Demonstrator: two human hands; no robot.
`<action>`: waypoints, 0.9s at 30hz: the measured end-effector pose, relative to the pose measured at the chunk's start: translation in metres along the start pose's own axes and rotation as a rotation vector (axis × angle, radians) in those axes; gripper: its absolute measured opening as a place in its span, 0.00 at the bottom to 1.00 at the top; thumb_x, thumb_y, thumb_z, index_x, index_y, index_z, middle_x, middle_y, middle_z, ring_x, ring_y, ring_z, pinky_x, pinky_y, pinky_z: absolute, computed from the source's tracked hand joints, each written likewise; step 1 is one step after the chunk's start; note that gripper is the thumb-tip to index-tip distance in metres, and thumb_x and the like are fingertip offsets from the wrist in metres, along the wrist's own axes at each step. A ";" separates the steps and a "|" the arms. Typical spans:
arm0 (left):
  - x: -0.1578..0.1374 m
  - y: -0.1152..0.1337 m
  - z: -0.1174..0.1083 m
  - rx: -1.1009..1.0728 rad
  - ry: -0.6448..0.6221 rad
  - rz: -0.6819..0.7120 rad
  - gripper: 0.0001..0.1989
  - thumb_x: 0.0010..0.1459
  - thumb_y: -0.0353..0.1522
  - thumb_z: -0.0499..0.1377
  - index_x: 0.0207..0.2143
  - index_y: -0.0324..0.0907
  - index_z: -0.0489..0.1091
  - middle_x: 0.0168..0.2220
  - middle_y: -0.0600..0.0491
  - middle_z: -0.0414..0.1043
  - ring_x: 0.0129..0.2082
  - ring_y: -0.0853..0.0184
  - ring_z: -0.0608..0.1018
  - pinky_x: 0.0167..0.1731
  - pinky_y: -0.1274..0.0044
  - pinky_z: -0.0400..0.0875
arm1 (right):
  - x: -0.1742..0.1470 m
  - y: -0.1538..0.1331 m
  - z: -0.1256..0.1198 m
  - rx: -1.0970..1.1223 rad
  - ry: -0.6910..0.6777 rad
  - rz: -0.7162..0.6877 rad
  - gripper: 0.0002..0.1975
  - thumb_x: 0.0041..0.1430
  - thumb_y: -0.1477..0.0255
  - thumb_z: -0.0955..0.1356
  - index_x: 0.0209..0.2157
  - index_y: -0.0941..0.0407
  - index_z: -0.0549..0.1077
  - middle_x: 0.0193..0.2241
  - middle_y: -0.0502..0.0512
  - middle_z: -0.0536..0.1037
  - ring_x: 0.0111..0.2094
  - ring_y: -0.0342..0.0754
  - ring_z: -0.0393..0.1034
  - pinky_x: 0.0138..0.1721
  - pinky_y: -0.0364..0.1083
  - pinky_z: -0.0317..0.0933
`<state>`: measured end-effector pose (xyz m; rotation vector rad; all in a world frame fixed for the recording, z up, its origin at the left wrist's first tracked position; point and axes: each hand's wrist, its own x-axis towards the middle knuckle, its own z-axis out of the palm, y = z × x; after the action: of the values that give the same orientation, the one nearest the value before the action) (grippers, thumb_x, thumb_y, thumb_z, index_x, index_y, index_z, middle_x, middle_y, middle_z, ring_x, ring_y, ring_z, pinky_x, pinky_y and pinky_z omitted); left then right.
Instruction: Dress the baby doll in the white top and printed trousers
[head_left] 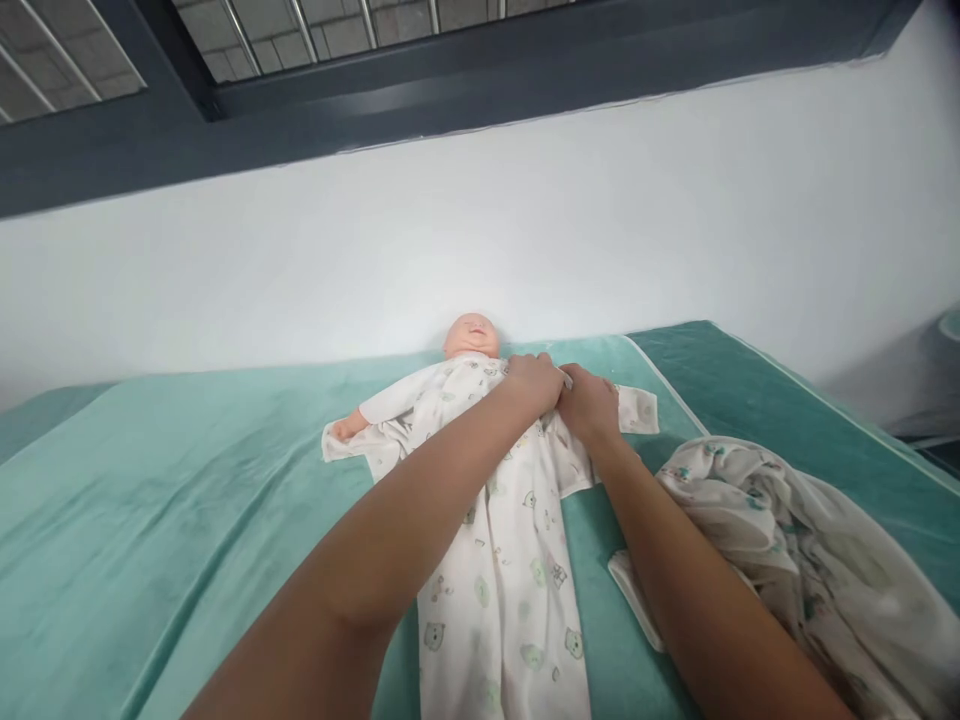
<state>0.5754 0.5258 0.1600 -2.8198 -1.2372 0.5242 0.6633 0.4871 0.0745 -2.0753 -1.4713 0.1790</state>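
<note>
Head view: doll (471, 337) on its back on the green sheet (202, 480), head end near the white wall (375, 240). Printed outfit (525, 545) laid out along it, neck end just below the chin, legs running down toward the person. Both hands on the person's right side of the doll's chest, at the outfit's shoulder. Left hand (536, 383) curled, knuckles up; right hand (590, 402) curled too, just beside it, the two about touching. Fingers mostly bent in on both. Tips hidden from where I stand, so can't tell how tight the grip is or whether cloth is pinched. Outfit cuff (638, 410) sticks out past the right hand, lying on the sheet. On the other side, doll's arm (397, 396) is in a plain white sleeve, its little hand resting on the outfit's other sleeve. Crumpled printed cloth (787, 550) heaped right of the right forearm. Dark window frame (420, 95) with metal bars above the wall.
</note>
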 end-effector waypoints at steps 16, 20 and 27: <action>-0.001 -0.045 -0.013 0.026 -0.062 0.037 0.23 0.49 0.30 0.60 0.50 0.43 0.71 0.47 0.42 0.77 0.43 0.53 0.79 0.44 0.65 0.72 | 0.000 0.008 -0.009 0.296 0.088 0.153 0.17 0.57 0.73 0.59 0.43 0.53 0.75 0.41 0.60 0.79 0.43 0.56 0.70 0.45 0.52 0.60; -0.024 -0.059 -0.026 0.029 -0.019 -0.023 0.23 0.49 0.30 0.60 0.50 0.42 0.70 0.46 0.40 0.76 0.43 0.52 0.78 0.43 0.65 0.71 | 0.003 0.017 -0.007 0.568 0.173 0.208 0.15 0.50 0.73 0.61 0.37 0.54 0.75 0.39 0.59 0.79 0.43 0.56 0.69 0.44 0.51 0.61; -0.043 -0.075 -0.034 0.024 -0.018 -0.095 0.23 0.48 0.31 0.60 0.50 0.44 0.68 0.43 0.43 0.76 0.38 0.56 0.79 0.40 0.67 0.70 | 0.012 0.024 0.003 0.919 0.200 0.309 0.19 0.45 0.72 0.59 0.38 0.58 0.73 0.32 0.56 0.78 0.34 0.51 0.74 0.34 0.47 0.68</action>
<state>0.5053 0.5503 0.2163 -2.7259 -1.3507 0.5571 0.6860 0.4938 0.0624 -1.4692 -0.7118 0.6172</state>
